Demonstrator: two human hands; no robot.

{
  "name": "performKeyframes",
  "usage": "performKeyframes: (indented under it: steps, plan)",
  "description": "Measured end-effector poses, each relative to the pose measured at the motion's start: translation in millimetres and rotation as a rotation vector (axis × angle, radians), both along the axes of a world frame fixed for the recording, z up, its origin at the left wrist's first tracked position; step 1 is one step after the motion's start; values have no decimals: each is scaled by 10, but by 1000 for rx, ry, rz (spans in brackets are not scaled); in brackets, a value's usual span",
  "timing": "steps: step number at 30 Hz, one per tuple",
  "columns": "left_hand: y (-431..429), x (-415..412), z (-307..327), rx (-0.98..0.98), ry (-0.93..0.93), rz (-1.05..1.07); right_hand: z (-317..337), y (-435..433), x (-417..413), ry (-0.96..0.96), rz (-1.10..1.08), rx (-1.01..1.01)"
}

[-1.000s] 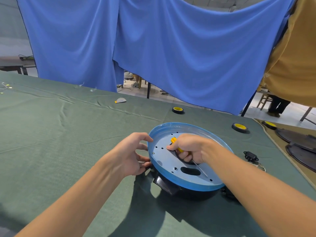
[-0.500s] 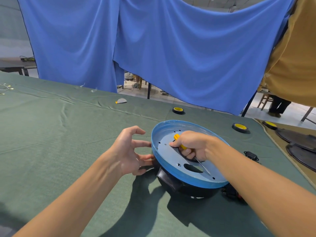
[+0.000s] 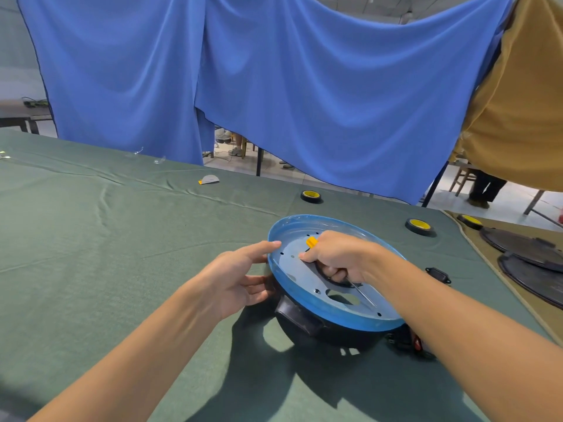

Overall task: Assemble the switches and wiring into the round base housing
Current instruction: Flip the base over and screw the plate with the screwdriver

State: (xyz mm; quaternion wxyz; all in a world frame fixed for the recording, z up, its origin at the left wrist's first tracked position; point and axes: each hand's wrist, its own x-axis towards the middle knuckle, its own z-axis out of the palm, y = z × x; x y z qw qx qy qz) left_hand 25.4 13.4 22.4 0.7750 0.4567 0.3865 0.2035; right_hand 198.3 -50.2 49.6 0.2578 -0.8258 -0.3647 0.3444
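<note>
A wrinkled green cloth (image 3: 122, 254) covers the wide table, and a tan cloth carrying dark round plates (image 3: 518, 245) lies beside it at the right. Blue curtains (image 3: 304, 86) and an ochre one (image 3: 524, 102) hang behind, with pale floor and chair legs showing beneath.

The round base housing (image 3: 292, 268) sits tilted on the green cloth, near two tape rolls (image 3: 311, 195) (image 3: 419, 226) and a small black part (image 3: 438, 274).

The right hand (image 3: 335, 257) is curled tightly around a yellow-handled screwdriver (image 3: 312, 241). The left hand (image 3: 234, 278) is loosely spread, its fingertips touching the housing's left rim.
</note>
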Motion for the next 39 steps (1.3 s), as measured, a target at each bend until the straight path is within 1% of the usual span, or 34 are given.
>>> performKeyframes:
  steps: [2,4,5,6,7,9,12,17,21,24,28,30,32,35,37,39]
  plan:
    - [15,-4,-28,-10,4,-3,12,-12,-32,-90,19,-18]
    - [22,-11,-70,-24,-5,4,27,-21,-69,-361,61,-18]
    - [21,-17,-90,-31,-14,12,33,-13,-94,-511,85,26]
    - [19,-20,-107,-36,-26,20,38,7,-126,-605,109,93]
    - [14,-19,-118,-41,-39,27,48,23,-162,-630,134,154]
    - [8,-11,-126,-47,-68,35,75,43,-240,-577,191,186]
    - [11,-21,-113,-58,-107,28,93,28,-329,-460,223,112]
    - [26,-54,-100,-102,-87,13,147,35,-280,-98,67,117]
    - [7,-13,-87,-75,-92,33,195,45,-236,1,11,95]
    - [3,9,-78,-60,-110,42,235,73,-246,47,-40,30]
    - [-19,15,-74,-49,-86,19,205,116,-326,0,-54,-35]
    - [-29,24,-92,-69,-71,23,157,111,-361,-52,-37,0]
    - [-30,32,-100,-85,-67,46,116,81,-404,-176,17,89]
    - [-30,41,-90,-85,-75,63,88,20,-496,-454,167,197]
    - [-25,31,-79,-112,-80,77,96,-41,-523,-526,192,217]
    - [-11,8,-87,-157,-77,90,127,-109,-522,-525,190,208]
